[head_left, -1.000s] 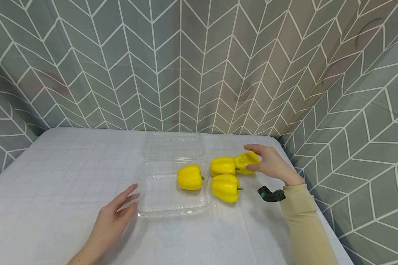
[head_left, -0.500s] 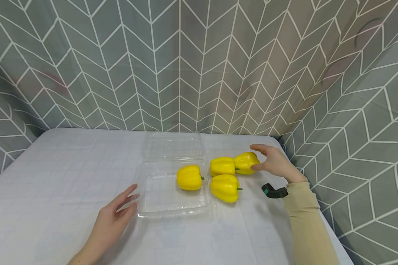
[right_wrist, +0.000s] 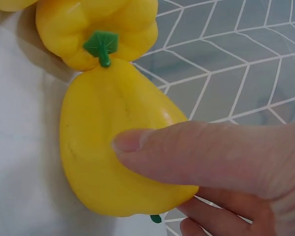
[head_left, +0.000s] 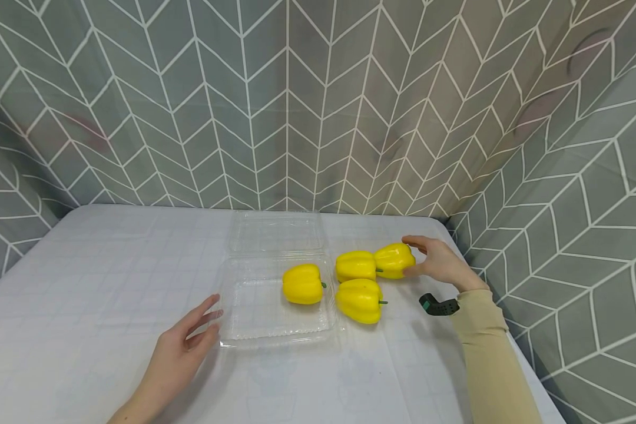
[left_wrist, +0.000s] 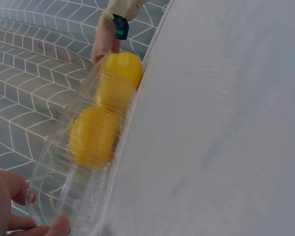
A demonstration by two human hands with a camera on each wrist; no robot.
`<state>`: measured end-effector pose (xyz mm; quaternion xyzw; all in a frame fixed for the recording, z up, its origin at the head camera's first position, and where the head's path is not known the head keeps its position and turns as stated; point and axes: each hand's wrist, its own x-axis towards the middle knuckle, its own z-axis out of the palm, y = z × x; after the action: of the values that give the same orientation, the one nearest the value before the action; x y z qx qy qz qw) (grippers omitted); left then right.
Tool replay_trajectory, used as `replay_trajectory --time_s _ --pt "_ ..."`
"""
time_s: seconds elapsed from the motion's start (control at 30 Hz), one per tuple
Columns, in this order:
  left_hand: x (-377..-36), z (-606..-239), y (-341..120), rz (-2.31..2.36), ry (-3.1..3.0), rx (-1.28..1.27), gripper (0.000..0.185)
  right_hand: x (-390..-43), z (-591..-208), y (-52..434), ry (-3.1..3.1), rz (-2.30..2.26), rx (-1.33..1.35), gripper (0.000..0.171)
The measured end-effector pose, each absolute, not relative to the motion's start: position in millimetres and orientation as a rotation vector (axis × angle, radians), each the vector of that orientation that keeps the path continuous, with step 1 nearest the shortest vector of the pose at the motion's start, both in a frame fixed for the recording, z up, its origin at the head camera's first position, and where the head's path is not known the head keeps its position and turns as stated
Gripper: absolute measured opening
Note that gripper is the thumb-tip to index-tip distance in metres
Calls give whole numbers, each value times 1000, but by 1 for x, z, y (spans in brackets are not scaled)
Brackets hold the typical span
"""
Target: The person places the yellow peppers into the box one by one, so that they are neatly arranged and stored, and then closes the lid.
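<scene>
the right hand (head_left: 439, 261) grips the far yellow pepper (head_left: 394, 259) on the white table (head_left: 85, 282). the left hand (head_left: 177, 353) rests against the clear tray (head_left: 254, 318), which holds one pepper (head_left: 302, 284).

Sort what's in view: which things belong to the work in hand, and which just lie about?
In hand:
right hand gripping the far-right pepper
left hand at the clear clamshell tray
pepper in the tray
two peppers beside it

Lying about:
white tablecloth
patterned backdrop
</scene>
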<state>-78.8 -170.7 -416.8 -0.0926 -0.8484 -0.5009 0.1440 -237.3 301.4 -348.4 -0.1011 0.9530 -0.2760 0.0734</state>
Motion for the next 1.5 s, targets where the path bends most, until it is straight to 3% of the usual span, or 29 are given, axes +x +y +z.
replay_trajectory --time_s 1.5 --pt "-77 -416 -171 -1475 -2487 -218 48 -240 -348 306 2876 -896 -283 83"
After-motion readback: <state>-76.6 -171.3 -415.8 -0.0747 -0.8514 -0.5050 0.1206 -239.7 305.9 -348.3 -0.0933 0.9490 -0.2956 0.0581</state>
